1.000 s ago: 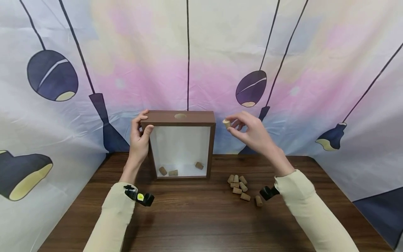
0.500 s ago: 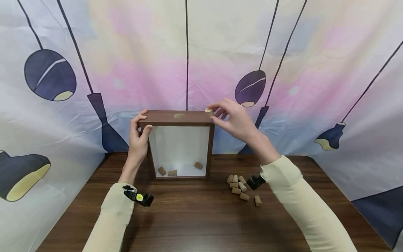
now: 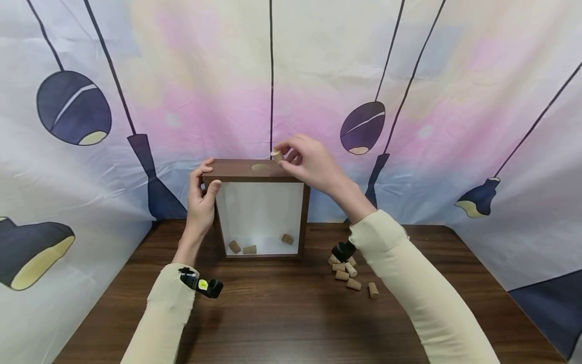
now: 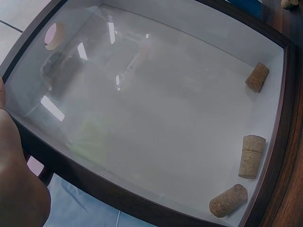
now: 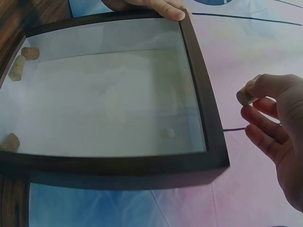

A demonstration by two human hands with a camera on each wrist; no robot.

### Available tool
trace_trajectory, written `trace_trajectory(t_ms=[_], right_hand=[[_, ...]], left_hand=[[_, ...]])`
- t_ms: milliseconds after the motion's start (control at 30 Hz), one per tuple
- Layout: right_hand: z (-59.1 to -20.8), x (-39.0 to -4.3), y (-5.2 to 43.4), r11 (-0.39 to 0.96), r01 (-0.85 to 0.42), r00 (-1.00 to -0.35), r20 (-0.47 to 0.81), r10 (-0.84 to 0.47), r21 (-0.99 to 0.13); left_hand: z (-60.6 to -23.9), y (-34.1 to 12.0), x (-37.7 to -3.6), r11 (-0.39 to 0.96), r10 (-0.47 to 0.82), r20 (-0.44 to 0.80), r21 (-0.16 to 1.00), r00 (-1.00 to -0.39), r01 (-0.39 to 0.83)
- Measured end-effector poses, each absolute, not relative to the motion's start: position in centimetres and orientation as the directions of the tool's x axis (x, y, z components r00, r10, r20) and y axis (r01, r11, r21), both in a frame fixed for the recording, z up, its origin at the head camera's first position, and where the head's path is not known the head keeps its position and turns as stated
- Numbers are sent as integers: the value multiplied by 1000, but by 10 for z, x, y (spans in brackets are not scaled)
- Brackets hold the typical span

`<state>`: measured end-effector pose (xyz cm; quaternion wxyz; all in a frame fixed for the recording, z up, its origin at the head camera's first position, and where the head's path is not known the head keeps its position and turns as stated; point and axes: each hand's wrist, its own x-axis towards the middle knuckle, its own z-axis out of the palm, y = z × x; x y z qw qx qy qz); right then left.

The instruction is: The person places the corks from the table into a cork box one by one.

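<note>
Right hand pinches a cork just above the top of the frame box, beside its round hole. Left hand grips the box's upper left corner. Three corks lie inside; more corks sit loose on the bench.

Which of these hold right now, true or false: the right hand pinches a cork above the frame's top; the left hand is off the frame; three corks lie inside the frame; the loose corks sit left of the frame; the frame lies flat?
1. The right hand pinches a small tan cork above the dark brown wooden glass-fronted box frame, near its round top hole. True.
2. The left hand is off the frame. False: it grips the upper left corner.
3. Three corks inside lie on the frame's floor. True.
4. The pile of loose corks sits left of the frame. False: it lies to its right on the dark wooden table.
5. The frame lies flat. False: it stands upright.
</note>
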<state>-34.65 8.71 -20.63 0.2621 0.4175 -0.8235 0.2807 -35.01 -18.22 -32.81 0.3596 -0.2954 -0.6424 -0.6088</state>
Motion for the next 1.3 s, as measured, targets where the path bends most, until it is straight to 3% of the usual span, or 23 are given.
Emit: trace_trajectory(t_ms=[233, 833, 1067, 1300], right_hand=[[-214, -356, 66, 500, -827, -534, 640, -552, -258], [-227, -366, 43, 619, -697, -681, 605, -414, -362], [-230, -364, 52, 565, -707, -678, 635, -371, -425], [-235, -358, 77, 523, -753, -617, 705, -349, -401]], left_hand=[[-326, -182, -346, 87, -56, 825, 565, -563, 820], [-343, -190, -371, 87, -66, 833, 553, -549, 829], [-341, -187, -369, 72, -71, 825, 564, -560, 823], [-339, -187, -369, 72, -67, 828, 560, -557, 825]])
